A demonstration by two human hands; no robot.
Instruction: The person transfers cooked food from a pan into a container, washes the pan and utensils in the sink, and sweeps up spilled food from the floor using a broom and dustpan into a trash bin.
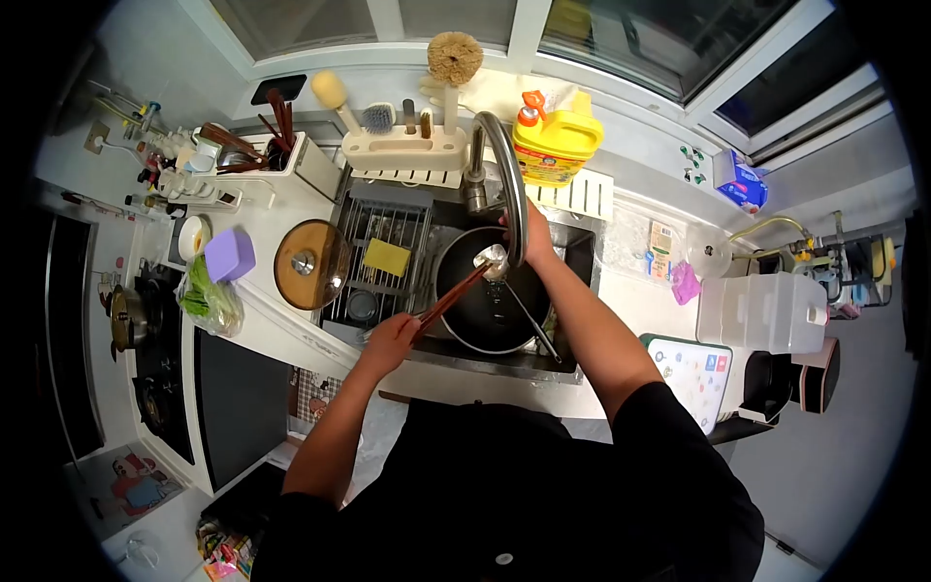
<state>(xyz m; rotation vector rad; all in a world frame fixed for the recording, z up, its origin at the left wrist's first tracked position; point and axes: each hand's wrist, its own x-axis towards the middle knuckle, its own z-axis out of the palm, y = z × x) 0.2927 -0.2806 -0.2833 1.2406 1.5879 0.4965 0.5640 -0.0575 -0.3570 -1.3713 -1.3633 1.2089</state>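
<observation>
At the middle of the frame, my left fingers (394, 339) are closed around a pair of brown chopsticks (452, 299), which slant up to the right over a black pan (473, 325). The pan sits in the metal sink (475, 368). By the chopstick tips is a shiny whitish patch (492, 258); I cannot tell what it is. My right fingers (534, 236) are just beside the curved tap (510, 175) and partly hidden by it, so I cannot tell how wide they are or whether they grip anything. A thin metal utensil (529, 318) leans across the pan's right side toward the lower right. Left of the pan, a yellow sponge (387, 257) lies on a rack (407, 215). A knobbed lid (303, 262) rests farther left on the worktop (274, 325), and a yellow jug (567, 141) stands above right of the tap.
</observation>
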